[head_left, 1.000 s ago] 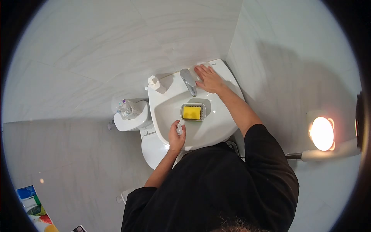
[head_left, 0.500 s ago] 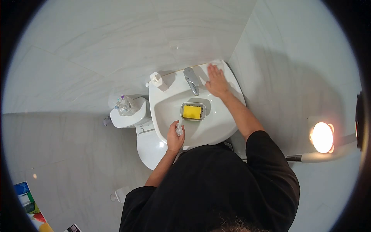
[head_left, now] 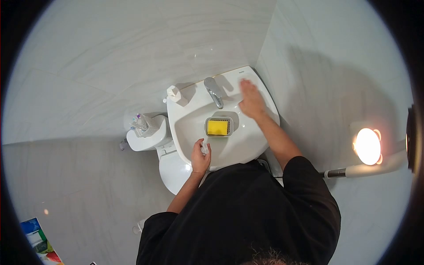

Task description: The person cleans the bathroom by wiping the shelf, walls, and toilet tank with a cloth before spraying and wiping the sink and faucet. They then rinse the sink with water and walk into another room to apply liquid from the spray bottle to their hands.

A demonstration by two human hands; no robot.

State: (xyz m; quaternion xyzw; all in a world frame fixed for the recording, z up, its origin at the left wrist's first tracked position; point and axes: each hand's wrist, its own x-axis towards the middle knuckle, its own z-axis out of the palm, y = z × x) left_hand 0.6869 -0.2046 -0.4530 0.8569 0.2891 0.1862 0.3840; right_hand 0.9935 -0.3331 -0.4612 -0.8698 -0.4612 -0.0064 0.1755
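My left hand [head_left: 201, 161] is at the front left rim of the white sink [head_left: 181, 148], fingers closed around a small whitish translucent object [head_left: 204, 149], whose kind I cannot tell. Over the right side of the sink, beside the faucet [head_left: 214, 92], is my right hand [head_left: 252, 100], palm down, its fingers stretched out and blurred by motion. Between the hands, in the basin, a grey-white perforated dish [head_left: 230, 129] carries a yellow sponge [head_left: 217, 127].
A white bottle [head_left: 176, 96] stands on the sink's back left corner. Left of the sink, a basket [head_left: 148, 128] with toothbrushes sits on the toilet tank [head_left: 140, 142]. A tiled wall [head_left: 304, 88] rises on the right, near a bright lamp [head_left: 368, 146].
My right hand has drawn back from the rear right corner of the sink toward the basin, uncovering a small dark marking there. My left hand keeps its hold on the small object.
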